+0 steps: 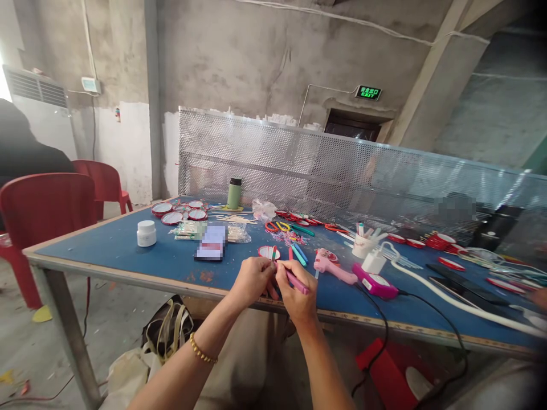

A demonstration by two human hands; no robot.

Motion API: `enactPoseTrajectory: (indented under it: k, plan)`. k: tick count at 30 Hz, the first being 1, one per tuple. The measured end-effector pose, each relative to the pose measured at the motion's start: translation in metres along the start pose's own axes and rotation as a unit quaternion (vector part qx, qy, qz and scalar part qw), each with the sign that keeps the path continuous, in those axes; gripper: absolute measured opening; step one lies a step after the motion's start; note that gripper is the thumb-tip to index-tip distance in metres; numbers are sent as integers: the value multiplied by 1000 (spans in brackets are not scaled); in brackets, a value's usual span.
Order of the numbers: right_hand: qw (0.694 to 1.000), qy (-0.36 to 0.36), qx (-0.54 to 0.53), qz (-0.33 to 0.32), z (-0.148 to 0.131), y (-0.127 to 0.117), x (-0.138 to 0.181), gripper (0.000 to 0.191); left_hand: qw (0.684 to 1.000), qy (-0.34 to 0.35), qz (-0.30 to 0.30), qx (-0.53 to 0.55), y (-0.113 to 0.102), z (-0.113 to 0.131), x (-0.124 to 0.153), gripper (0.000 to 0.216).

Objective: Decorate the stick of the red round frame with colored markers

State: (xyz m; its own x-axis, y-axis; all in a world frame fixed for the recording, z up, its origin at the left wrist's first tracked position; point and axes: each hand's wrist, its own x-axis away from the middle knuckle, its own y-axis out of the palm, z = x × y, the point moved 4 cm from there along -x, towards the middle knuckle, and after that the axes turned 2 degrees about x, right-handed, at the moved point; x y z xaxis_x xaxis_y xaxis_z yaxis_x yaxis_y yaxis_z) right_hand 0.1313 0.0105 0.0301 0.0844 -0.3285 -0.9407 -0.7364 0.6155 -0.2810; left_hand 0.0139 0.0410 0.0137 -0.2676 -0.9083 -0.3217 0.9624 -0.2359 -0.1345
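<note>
My right hand grips a pink marker pen, its tip pointing at the fingers of my left hand. With fingers pinched close to that tip, my left hand has something small in it that I cannot make out. Both hands meet at the table's front edge. Just beyond them lies a small round red-rimmed drum with a white face. Blue and teal markers rest to the right of it. A pink glue gun lies right of my right hand.
On the blue table are a phone, a white jar, a green bottle, yellow-handled scissors and a cup of pens. A white cable crosses the right side. A perforated metal screen stands behind.
</note>
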Motion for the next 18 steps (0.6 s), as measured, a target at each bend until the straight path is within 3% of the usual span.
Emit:
enactPoseTrajectory:
  k: [8, 18]
  plan:
    - [1000, 9, -5, 25, -4, -4, -1, 17, 1000, -16, 5, 4, 0, 2, 0, 34]
    - [1000, 8, -4, 2, -2, -2, 0, 16, 1000, -7, 6, -1, 0, 0, -1, 32]
